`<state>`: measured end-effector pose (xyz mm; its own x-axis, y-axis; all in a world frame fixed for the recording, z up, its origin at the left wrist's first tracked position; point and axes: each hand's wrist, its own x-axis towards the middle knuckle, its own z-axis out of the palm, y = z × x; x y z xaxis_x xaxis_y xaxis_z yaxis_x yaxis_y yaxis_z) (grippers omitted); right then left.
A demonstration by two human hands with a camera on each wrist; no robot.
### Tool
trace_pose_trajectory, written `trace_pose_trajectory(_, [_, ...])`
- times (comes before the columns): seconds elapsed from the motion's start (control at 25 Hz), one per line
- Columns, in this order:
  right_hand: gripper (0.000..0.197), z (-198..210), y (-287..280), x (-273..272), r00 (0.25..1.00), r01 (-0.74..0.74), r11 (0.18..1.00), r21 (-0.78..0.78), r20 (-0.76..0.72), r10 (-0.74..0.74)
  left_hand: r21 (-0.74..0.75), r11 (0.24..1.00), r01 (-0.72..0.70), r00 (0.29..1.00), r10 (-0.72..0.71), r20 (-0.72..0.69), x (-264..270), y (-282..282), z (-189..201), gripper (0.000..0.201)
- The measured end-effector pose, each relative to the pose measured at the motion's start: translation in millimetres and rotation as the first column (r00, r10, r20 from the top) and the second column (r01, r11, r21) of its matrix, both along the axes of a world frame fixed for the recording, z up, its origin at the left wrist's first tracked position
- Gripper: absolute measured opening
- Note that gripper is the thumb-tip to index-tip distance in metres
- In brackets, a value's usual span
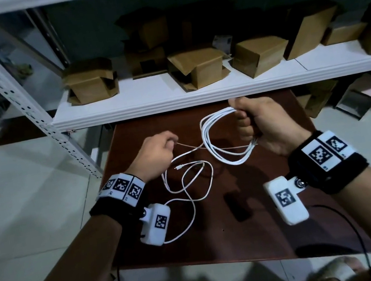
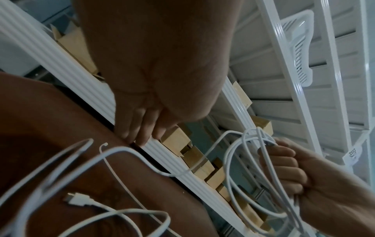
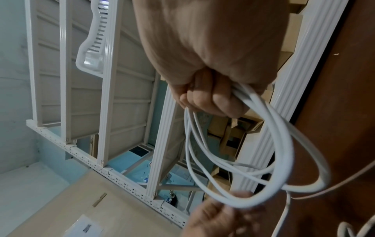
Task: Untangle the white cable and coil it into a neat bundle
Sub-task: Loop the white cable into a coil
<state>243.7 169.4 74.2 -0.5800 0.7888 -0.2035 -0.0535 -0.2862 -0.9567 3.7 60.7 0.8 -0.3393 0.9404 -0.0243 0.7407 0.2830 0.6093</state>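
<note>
The white cable is partly coiled. My right hand (image 1: 258, 124) grips several loops (image 1: 217, 146) in a fist above the brown table (image 1: 277, 223); the same fist (image 3: 211, 97) and loops (image 3: 284, 152) show in the right wrist view. My left hand (image 1: 157, 153) pinches a taut strand (image 1: 189, 145) that runs to the coil. The rest of the cable (image 1: 188, 188) lies in loose curves on the table, its connector end (image 1: 179, 167) free. In the left wrist view the left fingers (image 2: 140, 129) are curled, the connector (image 2: 80, 198) lies below and the right hand (image 2: 284, 168) holds the coil (image 2: 235, 160).
A white shelf (image 1: 148, 97) with several cardboard boxes (image 1: 197, 68) hangs just beyond the table's far edge. A perforated metal upright (image 1: 29, 109) stands at the left. More boxes (image 1: 323, 96) sit on the tiled floor at the right.
</note>
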Motion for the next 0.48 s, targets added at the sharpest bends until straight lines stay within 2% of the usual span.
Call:
trace_pose_trajectory(0.08, [0.045, -1.0, -5.8, -3.6, 0.999, -0.037, 0.999, -0.001, 0.027, 0.037, 0.244, 0.967, -0.077, 0.979, 0.027, 0.202, 8.4, 0.3, 13.6, 0.038])
trace_pose_trajectory(0.12, [0.045, -2.1, -8.8, -5.7, 0.997, -0.061, 0.998, 0.001, 0.042, 0.061, 0.326, 0.941, -0.086, 0.936, -0.035, 0.35, 14.0, 0.4, 21.0, 0.043])
trace_pose_trajectory(0.2, [0.046, -4.9, -15.2, -10.0, 0.991, -0.115, 0.993, 0.021, 0.077, 0.113, 0.382, 0.922, -0.06, 0.771, -0.2, 0.605, 31.2, -0.7, 33.9, 0.043])
trace_pose_trajectory(0.28, [0.046, -7.0, -21.0, -14.1, 0.985, -0.148, 0.988, 0.04, 0.097, 0.144, 0.349, 0.937, 0.008, 0.649, -0.271, 0.711, 50.7, -1.3, 38.4, 0.037])
trace_pose_trajectory(0.4, [0.047, -6.0, -25.7, -17.1, 0.985, -0.142, 0.989, 0.043, 0.108, 0.137, 0.263, 0.96, 0.099, 0.583, -0.269, 0.766, 70.1, -4.3, 34.4, 0.035])
trace_pose_trajectory(0.48, [0.047, -4.9, -24.8, -16.7, 0.99, -0.103, 0.994, 0.042, 0.097, 0.099, 0.265, 0.962, 0.071, 0.54, -0.261, 0.8, 77.3, -6.8, 31.4, 0.034])
